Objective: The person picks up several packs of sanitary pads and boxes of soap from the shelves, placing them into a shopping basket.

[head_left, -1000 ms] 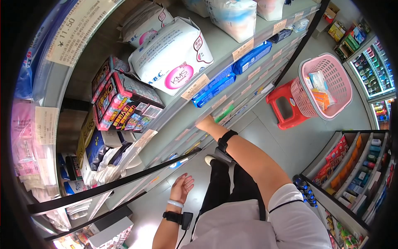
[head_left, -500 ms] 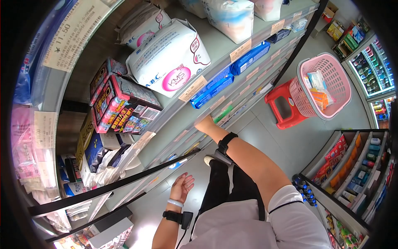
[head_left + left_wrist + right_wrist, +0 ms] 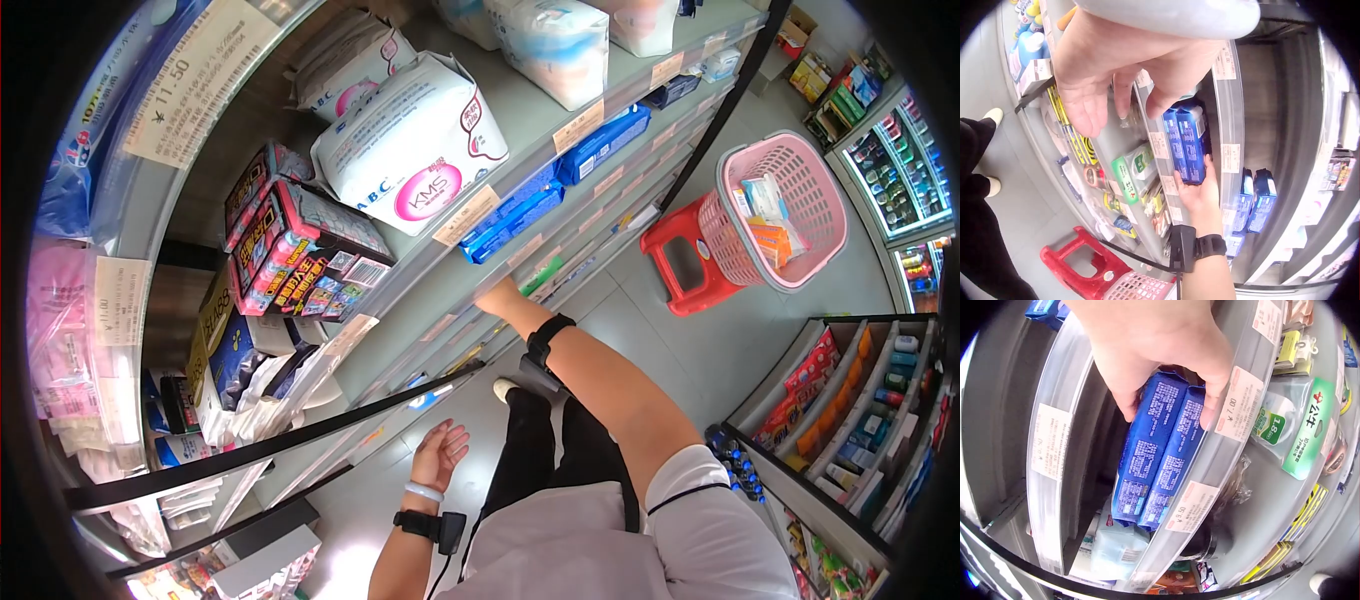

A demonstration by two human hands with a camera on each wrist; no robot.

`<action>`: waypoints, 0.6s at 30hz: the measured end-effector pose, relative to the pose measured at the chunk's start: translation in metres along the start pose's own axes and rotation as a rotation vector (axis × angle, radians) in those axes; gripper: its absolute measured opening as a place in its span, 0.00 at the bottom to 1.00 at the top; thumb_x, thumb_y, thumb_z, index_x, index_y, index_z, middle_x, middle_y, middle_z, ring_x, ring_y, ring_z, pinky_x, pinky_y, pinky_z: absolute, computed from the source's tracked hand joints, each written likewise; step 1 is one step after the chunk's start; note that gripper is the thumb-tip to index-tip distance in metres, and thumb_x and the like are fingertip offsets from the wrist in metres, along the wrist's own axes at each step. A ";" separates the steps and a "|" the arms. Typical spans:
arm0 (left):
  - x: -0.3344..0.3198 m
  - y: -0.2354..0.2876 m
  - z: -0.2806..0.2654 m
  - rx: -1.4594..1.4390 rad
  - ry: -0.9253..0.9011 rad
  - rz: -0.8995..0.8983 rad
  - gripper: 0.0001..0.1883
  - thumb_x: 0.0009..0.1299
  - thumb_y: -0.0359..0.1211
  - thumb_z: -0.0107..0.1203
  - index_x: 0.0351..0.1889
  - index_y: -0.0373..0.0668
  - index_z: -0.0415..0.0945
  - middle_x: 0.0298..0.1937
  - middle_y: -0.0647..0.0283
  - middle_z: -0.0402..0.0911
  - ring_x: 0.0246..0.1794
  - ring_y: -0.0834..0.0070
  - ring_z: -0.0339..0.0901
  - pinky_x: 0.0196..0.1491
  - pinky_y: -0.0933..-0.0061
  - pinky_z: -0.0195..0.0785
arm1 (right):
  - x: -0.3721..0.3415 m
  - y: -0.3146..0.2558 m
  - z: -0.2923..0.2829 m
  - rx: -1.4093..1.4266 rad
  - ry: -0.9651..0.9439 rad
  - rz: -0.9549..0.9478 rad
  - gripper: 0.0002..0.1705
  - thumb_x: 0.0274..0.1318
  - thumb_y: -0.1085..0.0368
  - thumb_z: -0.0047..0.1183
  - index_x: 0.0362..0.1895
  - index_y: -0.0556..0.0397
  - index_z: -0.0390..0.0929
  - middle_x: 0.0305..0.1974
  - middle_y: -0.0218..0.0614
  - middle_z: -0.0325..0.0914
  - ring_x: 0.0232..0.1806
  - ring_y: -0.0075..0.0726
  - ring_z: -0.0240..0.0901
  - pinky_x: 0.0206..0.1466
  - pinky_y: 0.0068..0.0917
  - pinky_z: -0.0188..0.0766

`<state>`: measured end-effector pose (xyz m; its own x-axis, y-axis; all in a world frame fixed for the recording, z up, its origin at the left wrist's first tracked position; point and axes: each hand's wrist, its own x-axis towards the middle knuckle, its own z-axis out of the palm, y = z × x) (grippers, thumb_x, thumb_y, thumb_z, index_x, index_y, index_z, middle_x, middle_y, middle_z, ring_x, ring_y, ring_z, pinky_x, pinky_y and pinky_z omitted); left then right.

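In the right wrist view my right hand (image 3: pixel 1157 337) grips two blue packs (image 3: pixel 1147 450) standing side by side behind a shelf's clear front rail, thumb on one side and fingers on the other. The left wrist view shows the same right hand (image 3: pixel 1200 194) around the end of these blue packs (image 3: pixel 1188 144). From the head view, the right hand (image 3: pixel 498 298) reaches under the upper shelf, its fingertips hidden. My left hand (image 3: pixel 437 455) hangs low beside the body with relaxed fingers, touching nothing.
A pink basket (image 3: pixel 790 190) with a few items stands by a red stool (image 3: pixel 685 255). Above the right hand are a white ABC pack (image 3: pixel 410 140) and pink-black boxes (image 3: pixel 300 250). A green-topped package (image 3: pixel 1307 431) hangs beside the packs. A black shelf post (image 3: pixel 725 95) stands farther along.
The head view has shifted slightly. Both hands stay in about the same place.
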<state>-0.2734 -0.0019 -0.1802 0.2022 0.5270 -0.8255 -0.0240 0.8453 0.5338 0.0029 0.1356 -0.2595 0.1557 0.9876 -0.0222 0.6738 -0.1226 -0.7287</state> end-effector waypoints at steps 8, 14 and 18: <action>0.000 0.000 -0.001 -0.005 -0.006 -0.003 0.18 0.67 0.39 0.48 0.51 0.40 0.66 0.45 0.56 0.76 0.44 0.67 0.76 0.45 0.69 0.71 | 0.000 -0.002 0.003 0.098 0.005 0.070 0.16 0.49 0.63 0.41 0.41 0.54 0.73 0.45 0.50 0.73 0.48 0.55 0.69 0.50 0.41 0.66; 0.000 0.000 0.000 -0.007 -0.007 -0.001 0.18 0.68 0.38 0.47 0.52 0.40 0.65 0.45 0.55 0.76 0.44 0.66 0.76 0.45 0.68 0.71 | -0.002 -0.005 0.002 0.110 0.023 0.114 0.17 0.48 0.63 0.42 0.43 0.53 0.73 0.47 0.51 0.72 0.50 0.55 0.67 0.52 0.41 0.65; -0.002 0.000 0.001 -0.014 0.004 -0.006 0.17 0.68 0.38 0.47 0.51 0.40 0.66 0.45 0.55 0.76 0.44 0.66 0.76 0.45 0.68 0.72 | -0.004 -0.009 -0.004 0.110 -0.075 0.176 0.18 0.48 0.63 0.42 0.45 0.52 0.73 0.50 0.52 0.70 0.52 0.56 0.65 0.54 0.41 0.64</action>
<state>-0.2729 -0.0027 -0.1781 0.1989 0.5222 -0.8293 -0.0366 0.8496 0.5262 -0.0008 0.1326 -0.2499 0.2072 0.9569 -0.2036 0.5578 -0.2865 -0.7789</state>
